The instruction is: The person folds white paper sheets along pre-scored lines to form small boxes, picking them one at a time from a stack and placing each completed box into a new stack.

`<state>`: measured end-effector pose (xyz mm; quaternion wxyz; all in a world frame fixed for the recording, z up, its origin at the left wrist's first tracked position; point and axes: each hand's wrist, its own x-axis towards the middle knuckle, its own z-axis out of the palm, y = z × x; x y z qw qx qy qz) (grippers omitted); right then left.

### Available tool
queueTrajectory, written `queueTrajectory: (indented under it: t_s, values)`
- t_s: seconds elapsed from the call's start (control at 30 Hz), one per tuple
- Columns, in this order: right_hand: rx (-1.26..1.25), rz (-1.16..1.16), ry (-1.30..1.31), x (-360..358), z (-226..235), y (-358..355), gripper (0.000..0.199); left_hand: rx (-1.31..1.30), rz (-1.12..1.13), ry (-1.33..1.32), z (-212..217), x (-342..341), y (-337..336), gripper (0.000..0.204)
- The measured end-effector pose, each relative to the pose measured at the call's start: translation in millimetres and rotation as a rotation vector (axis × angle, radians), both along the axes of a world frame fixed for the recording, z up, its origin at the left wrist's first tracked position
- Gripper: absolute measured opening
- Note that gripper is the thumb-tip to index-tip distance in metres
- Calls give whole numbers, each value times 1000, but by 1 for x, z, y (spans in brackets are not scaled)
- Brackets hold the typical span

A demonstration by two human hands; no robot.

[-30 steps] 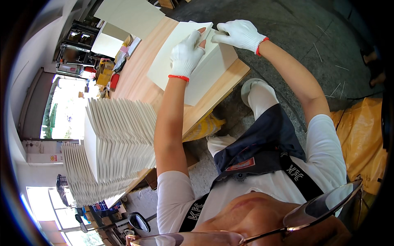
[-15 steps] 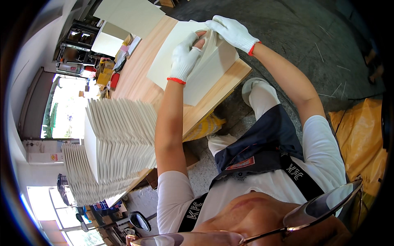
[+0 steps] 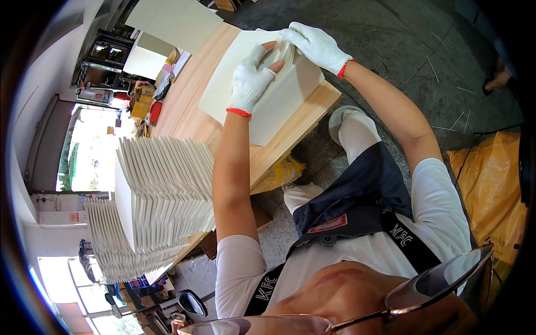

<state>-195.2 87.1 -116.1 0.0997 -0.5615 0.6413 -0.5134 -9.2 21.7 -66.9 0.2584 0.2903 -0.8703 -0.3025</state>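
A stack of cream paper sheets (image 3: 268,117) lies at the far end of the wooden table, its top sheets lifted and curved near the far right corner. My left hand (image 3: 251,81) rests on top of it in a white knitted glove with a red cuff, thumb and forefinger bare at the tips and apart. In a matching glove, my right hand (image 3: 318,47) grips the raised far corner of the sheets between thumb and fingers. Part of that grip is hidden behind the paper.
Tall, fanned stacks of folded white sheets (image 3: 164,190) stand to the left on the wooden table (image 3: 192,84). More large sheets (image 3: 176,22) lie at its far left. A yellow bag (image 3: 279,173) sits under the table edge; an orange-yellow sheet (image 3: 491,190) hangs at the right.
My left thumb and forefinger have spread further apart over the sheets. The right hand keeps its grip almost unmoved. Another person's foot shows more at the far right edge.
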Motion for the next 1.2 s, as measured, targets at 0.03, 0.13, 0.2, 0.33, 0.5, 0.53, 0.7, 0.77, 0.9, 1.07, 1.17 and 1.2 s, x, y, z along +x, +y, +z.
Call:
queueTrajectory:
  t_s: [0.03,0.13,0.2,0.33,0.5,0.53,0.7,0.77,0.9,1.07,1.17,1.2]
  values:
    - [17,20,-3,0,2,2,53,-8,3,61,-3,-1,2,43]
    - [53,44,0,0,7,5,52,-51,27,33,0,-1,7,38]
    - [59,11,21,-2,4,1,50,-59,36,-84,9,-3,11,37]
    - [49,3,9,-2,0,-2,48,-89,44,-208,9,-4,11,37]
    - [33,23,0,-2,-2,-4,48,-178,64,-203,7,-3,14,38]
    - [15,8,-6,-1,-3,-4,49,-151,63,-195,6,-3,12,39]
    - [40,31,-43,-2,4,2,55,-53,23,-158,5,-4,8,44]
    - [15,38,-37,-1,4,2,58,-172,11,-173,6,-3,12,45]
    - [31,46,-32,-1,4,2,59,-252,19,-202,3,-3,12,46]
    - [19,26,-50,-3,-2,-3,59,-205,15,-194,7,-4,12,47]
    - [-30,40,-35,0,3,3,58,-87,22,-196,8,-2,12,49]
    - [-50,51,-22,1,5,5,58,-91,17,-194,7,-1,10,47]
